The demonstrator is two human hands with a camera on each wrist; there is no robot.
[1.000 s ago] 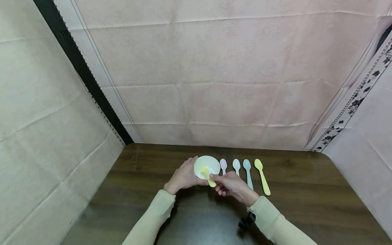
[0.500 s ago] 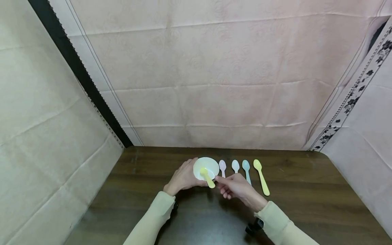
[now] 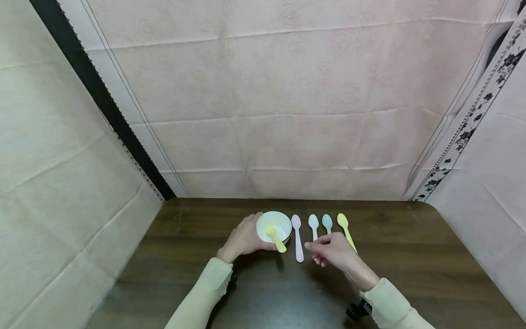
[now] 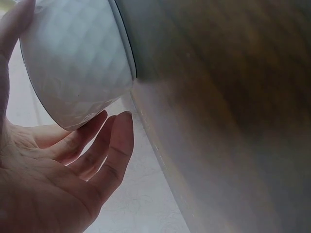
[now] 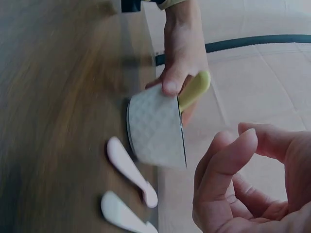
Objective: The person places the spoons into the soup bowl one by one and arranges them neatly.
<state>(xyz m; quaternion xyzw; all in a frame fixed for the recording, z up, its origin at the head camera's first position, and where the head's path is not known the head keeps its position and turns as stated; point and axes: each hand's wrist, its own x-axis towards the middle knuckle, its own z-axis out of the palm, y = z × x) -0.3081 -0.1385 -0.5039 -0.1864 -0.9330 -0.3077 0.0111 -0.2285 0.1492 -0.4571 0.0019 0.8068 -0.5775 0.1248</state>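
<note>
My left hand grips a small white bowl from its left side. In the left wrist view the bowl's dimpled outer wall shows, with fingers beneath it. Inside it leans a yellow spoon, its handle over the near rim. My right hand holds nothing and hovers above the spoon row, its fingers loosely curled and a small gap between thumb and index fingertip in the right wrist view. It partly covers a white spoon, a light blue spoon and a second yellow spoon.
A pale lilac spoon lies just right of the bowl, first in the row. All this is on a dark wooden table. Light cloth hangs stand behind the table and along both sides.
My right hand has let go of the yellow spoon in the bowl and moved right over the row, uncovering the lilac spoon. My left hand keeps its hold on the bowl.
</note>
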